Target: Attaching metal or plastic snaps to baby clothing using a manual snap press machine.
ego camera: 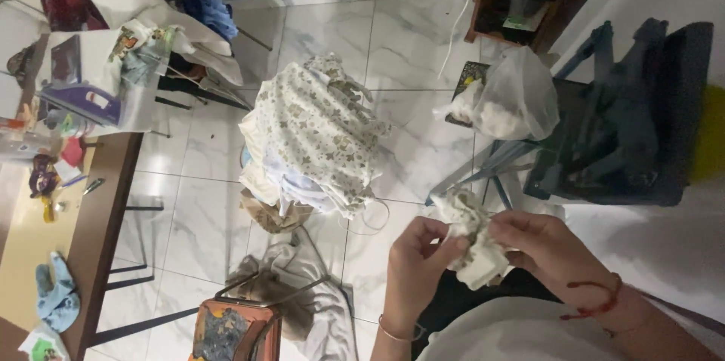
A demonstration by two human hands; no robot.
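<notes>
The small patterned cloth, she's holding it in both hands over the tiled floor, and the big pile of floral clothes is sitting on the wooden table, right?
Not quite. The head view shows the pile of floral clothes on the tiled floor, not the wooden table. Both the left hand and right hand do hold the small cloth.

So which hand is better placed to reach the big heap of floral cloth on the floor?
Probably the left hand: it grips the small crumpled white floral cloth on the side nearer the heap of floral cloth; the right hand is farther away.

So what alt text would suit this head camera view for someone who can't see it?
Two bare hands, the left hand and right hand, hold a small crumpled pale cloth above a white tiled floor. A heap of floral fabric lies just beyond.
</notes>
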